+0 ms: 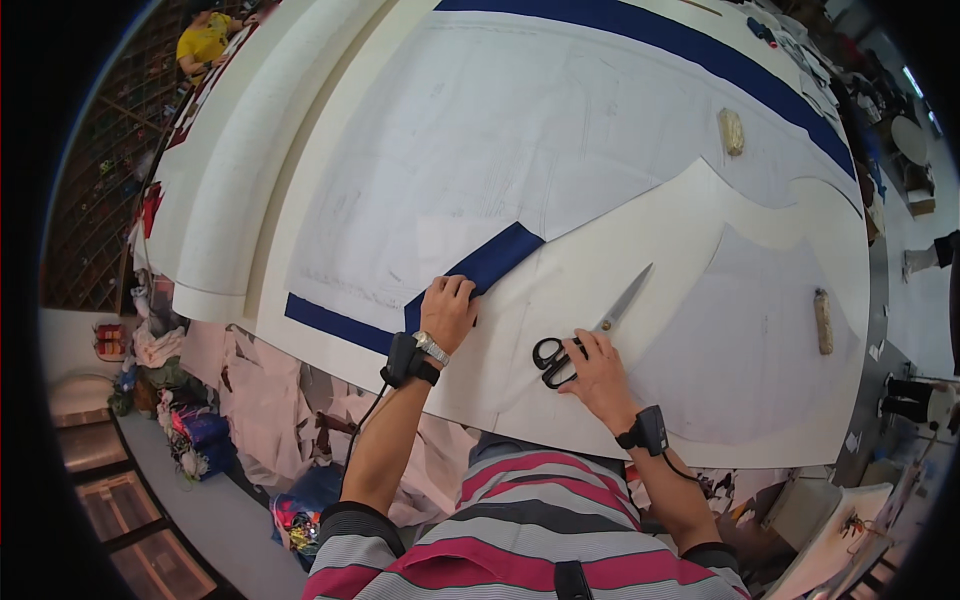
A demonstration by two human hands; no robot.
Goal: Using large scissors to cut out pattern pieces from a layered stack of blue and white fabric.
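Large white pattern paper [440, 130] lies over navy fabric [640, 30], which shows along its far and near edges. My left hand [449, 312] has its fingers curled on a navy fabric flap [500, 257] folded back over the paper's near edge. At the right, my right hand [597, 375] grips the black handles of a pair of scissors [622, 303]. The scissors' blades are slightly apart or closed, I cannot tell; they point away to the upper right. They rest on or just above the white table surface [640, 230].
A second white pattern piece [735, 340] lies at the right. Two wrapped beige bundles [733, 132] sit on the papers. A thick white roll [245, 150] runs along the left. Fabric scraps [260, 390] hang below the near edge. A person in yellow [203, 42] is far left.
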